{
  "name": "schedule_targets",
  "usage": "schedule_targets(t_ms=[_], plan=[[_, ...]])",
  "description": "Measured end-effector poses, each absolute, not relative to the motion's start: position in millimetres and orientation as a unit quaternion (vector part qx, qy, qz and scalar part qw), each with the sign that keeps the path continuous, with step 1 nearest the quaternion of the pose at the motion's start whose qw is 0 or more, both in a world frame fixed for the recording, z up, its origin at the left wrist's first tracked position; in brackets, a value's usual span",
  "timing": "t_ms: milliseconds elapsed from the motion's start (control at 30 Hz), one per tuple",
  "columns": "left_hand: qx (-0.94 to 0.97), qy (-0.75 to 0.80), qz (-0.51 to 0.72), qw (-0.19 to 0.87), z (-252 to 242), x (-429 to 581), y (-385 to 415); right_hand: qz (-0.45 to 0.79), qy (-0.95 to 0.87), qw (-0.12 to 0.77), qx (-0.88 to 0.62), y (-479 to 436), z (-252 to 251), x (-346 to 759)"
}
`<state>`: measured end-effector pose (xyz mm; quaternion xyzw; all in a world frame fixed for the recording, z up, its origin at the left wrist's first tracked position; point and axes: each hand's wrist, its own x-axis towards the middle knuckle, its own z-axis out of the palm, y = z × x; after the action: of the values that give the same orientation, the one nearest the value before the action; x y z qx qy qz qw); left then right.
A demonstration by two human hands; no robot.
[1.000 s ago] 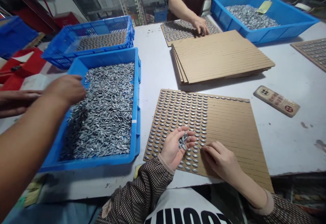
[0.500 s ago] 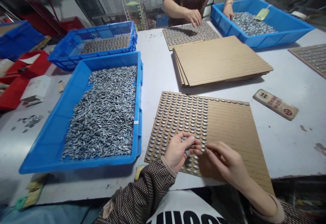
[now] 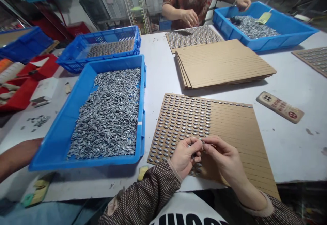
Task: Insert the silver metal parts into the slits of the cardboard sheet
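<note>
While both hands are meeting over the near edge of the slotted cardboard sheet [image 3: 235, 129], the left hand [image 3: 185, 155] is curling mostly closed, thumb and forefinger pressed together at a small metal piece [image 3: 203, 144], and dark shapes under its fingers are suggesting a few more cradled there, though the palm is hiding them. The right hand [image 3: 224, 158] is pinching the same spot from the right, its thumb and forefinger tips closed on that piece and its other fingers lying loosely bent. The piece is sitting just above the sheet, at the boundary between filled and bare rows. Judging by the sheet, the work is standing near the halfway mark: rows of seated pieces [image 3: 178, 116] are covering the left part and running thinly along the far edge, while the right part is showing only bare slots. To the left, a blue bin [image 3: 63, 122] is holding a deep heap of loose pieces [image 3: 109, 116]. Farther off, a stack of bare sheets [image 3: 222, 63] is waiting. At the far side, a co-worker's hand [image 3: 189, 17] is hovering above another filled sheet [image 3: 191, 35], and another person's arm [image 3: 17, 156] is resting at the near left.
</note>
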<state>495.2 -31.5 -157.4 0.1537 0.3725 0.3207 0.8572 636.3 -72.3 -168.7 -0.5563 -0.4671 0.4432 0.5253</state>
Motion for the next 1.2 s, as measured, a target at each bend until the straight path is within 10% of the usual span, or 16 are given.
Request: schedule_targets(t_ms=[333,1200], plan=[[0.093,0.373,0.344,0.857,-141,485,-31,0.304,-0.448,0.545,-0.640,-91,-148,650],[0.141,0.430,0.358,0.817,-163,460,-38,0.092,-0.792,0.259,-0.546,-109,-207,667]])
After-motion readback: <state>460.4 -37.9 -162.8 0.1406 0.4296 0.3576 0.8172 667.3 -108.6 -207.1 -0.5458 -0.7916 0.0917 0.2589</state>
